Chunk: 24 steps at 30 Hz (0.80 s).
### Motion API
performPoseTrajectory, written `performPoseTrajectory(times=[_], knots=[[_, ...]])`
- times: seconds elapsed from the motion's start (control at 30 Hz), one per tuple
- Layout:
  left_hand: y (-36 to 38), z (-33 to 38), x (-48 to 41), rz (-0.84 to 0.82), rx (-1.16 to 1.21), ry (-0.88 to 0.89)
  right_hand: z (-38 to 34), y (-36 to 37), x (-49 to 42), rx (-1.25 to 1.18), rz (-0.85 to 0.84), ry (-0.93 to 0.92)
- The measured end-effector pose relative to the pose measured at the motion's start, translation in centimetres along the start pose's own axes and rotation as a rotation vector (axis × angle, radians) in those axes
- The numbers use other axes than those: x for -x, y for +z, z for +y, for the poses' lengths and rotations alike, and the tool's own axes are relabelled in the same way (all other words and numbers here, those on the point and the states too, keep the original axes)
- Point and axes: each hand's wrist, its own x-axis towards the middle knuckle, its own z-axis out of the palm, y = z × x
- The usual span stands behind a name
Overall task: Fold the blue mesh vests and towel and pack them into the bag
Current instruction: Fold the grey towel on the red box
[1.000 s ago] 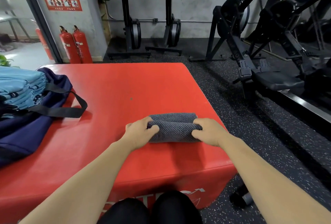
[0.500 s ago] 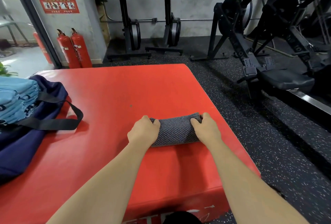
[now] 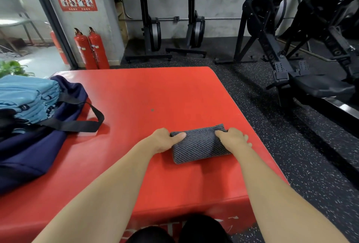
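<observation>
Head camera: left grip (image 3: 163,140) and right grip (image 3: 233,139) curl round the ends of a rolled grey ribbed towel (image 3: 198,145) on the red padded worktop (image 3: 155,91).
Well left of them, folded blue mesh vests (image 3: 25,95) sit in a navy fabric bag (image 3: 29,155).

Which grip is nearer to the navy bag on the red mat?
Left. The left grip holds the end of the rolled towel that faces the navy bag. The right grip holds the opposite end, beyond the towel and farther from the bag.
</observation>
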Motion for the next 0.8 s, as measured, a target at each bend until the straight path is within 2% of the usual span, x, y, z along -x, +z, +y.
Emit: performPoseTrajectory(times=[0.07, 0.2, 0.3, 0.43, 0.53, 0.63, 0.8], knots=[[0.1, -0.5, 1.4, -0.031, 0.063, -0.016, 0.2, 0.2, 1.2, 0.028, -0.008, 0.006], [1.1, -1.7, 4.7, -0.194, 0.761, -0.142, 0.3, 1.2, 4.2, 0.056, -0.015, -0.005], [1.9, -3.5, 7.0, -0.190, 1.029, -0.201, -0.2, 2.3, 6.8, 0.058, -0.042, -0.037], [0.5, -7.1, 10.2, -0.068, 1.097, -0.215, -1.6, 3.7, 9.9, -0.037, -0.161, -0.136], [-2.1, -10.0, 13.0, 0.005, 1.103, -0.216, -3.4, 4.9, 11.8, -0.230, -0.300, -0.252], [-4.7, -13.1, 15.7, 0.058, 1.103, -0.208, -5.9, 6.3, 14.7, -0.316, -0.469, -0.350], [-8.8, -18.9, 20.0, 0.114, 1.100, -0.182, -10.9, 9.0, 19.0, -0.364, -0.635, -0.354]])
